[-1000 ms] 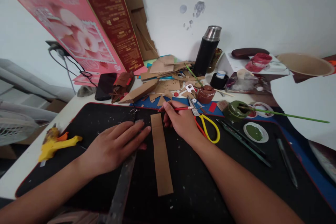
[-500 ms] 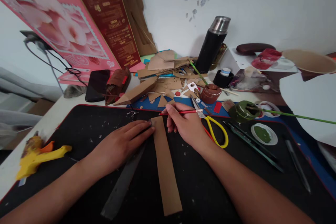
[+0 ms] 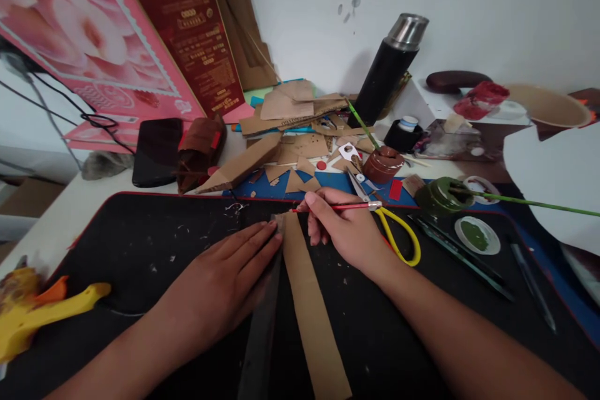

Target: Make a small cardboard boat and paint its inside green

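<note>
My right hand [image 3: 349, 228] pinches a red pencil [image 3: 349, 205], whose tip is at the far end of a long cardboard strip [image 3: 312, 306]. The strip lies lengthwise on the black mat [image 3: 187, 212]. My left hand [image 3: 234, 262] holds a dark metal ruler [image 3: 262, 331] near its far end, fingers stretched over it and the thumb hidden. The ruler runs along the strip's left side, meeting it near the top and parting from it lower down. Just beyond my right hand lie scissors with yellow handles [image 3: 403, 237].
A yellow glue gun [image 3: 42, 312] lies at the left. Behind the mat are cardboard scraps [image 3: 300, 144], a phone [image 3: 157, 151], a brown paint jar [image 3: 383, 164] and a black thermos [image 3: 387, 75]. At the right are a green paint jar [image 3: 443, 197], its lid [image 3: 494, 236] and a pen [image 3: 533, 284].
The ruler has swung with my left hand, its near end moving right, closer in line with the cardboard strip. My right hand keeps the pencil at the strip's far end. The view has shifted slightly.
</note>
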A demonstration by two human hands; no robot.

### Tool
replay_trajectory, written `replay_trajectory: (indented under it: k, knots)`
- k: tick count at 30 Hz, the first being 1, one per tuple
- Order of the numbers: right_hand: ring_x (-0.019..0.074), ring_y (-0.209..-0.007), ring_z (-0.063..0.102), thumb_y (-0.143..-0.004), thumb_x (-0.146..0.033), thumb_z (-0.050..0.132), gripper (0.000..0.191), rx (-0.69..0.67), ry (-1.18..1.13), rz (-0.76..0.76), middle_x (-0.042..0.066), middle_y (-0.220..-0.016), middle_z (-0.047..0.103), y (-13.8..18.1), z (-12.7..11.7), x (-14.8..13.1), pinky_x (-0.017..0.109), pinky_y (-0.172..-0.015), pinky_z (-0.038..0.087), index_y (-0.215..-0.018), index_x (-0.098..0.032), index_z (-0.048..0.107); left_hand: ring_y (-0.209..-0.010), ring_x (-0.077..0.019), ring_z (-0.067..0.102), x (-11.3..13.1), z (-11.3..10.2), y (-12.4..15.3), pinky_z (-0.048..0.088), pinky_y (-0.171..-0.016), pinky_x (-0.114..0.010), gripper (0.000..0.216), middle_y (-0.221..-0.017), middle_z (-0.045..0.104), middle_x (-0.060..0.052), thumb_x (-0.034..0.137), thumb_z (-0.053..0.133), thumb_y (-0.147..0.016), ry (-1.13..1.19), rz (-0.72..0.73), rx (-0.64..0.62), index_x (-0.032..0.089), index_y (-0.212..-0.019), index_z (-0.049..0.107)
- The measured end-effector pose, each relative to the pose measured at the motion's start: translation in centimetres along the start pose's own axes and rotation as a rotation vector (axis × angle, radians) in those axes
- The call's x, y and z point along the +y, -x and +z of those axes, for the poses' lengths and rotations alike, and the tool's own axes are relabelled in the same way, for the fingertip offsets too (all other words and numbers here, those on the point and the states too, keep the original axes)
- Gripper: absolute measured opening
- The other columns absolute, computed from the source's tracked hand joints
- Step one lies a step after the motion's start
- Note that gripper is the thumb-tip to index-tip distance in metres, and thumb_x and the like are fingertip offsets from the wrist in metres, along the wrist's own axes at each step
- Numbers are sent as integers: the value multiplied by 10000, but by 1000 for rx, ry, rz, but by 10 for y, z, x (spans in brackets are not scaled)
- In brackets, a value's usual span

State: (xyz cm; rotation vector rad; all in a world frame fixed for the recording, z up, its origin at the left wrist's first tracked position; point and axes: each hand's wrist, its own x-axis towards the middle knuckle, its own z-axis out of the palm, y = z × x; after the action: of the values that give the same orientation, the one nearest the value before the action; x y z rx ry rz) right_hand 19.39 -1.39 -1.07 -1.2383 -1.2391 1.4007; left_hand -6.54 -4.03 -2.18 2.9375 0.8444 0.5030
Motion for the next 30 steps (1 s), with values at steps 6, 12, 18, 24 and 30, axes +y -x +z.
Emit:
replay_trajectory:
  k: [6, 12, 18, 24, 30]
  knots:
    - [117, -513, 626, -1066, -540, 622, 382, 4, 37, 10, -32, -623, 661, 1, -1, -4, 248, -490, 459, -890, -214, 716, -1421, -324, 676, -3, 0, -4, 621, -1153, -479, 517, -1580, 674, -172, 187, 525, -1073, -27, 11, -1, 81, -1576, 588]
    - [118, -517, 629, -1067, -544, 625, 387, -1, 27, 7, -30, -631, 661, 1, -1, -3, 249, -490, 467, -899, -209, 720, -1429, -313, 668, -6, 2, -2, 604, -1169, -482, 507, -1580, 676, -164, 250, 532, -1100, 13, -26, 11, 114, -1584, 592]
    - [119, -523, 628, -1056, -569, 644, 399, -11, 2, 9, -33, -635, 664, 1, -1, 0, 255, -514, 495, -928, -198, 719, -1491, -346, 602, -2, -3, -2, 566, -1198, -520, 609, -1657, 602, -171, 281, 556, -1054, 15, -50, -60, 120, -1641, 533]
    - [112, -539, 630, -1074, -498, 623, 344, -21, 40, 5, -31, -654, 669, 2, -1, -1, 264, -547, 511, -928, -201, 717, -1519, -352, 566, -1, -4, -1, 526, -1234, -525, 639, -1675, 583, -164, 193, 542, -1000, -40, -28, -100, 100, -1632, 535]
    - [110, -546, 625, -1076, -458, 608, 312, -22, 70, 16, -35, -654, 665, 2, 0, -4, 264, -559, 512, -922, -205, 705, -1500, -349, 584, -4, 0, -1, 552, -1200, -535, 573, -1658, 603, -155, 416, 539, -1115, -7, -59, -94, 138, -1616, 551]
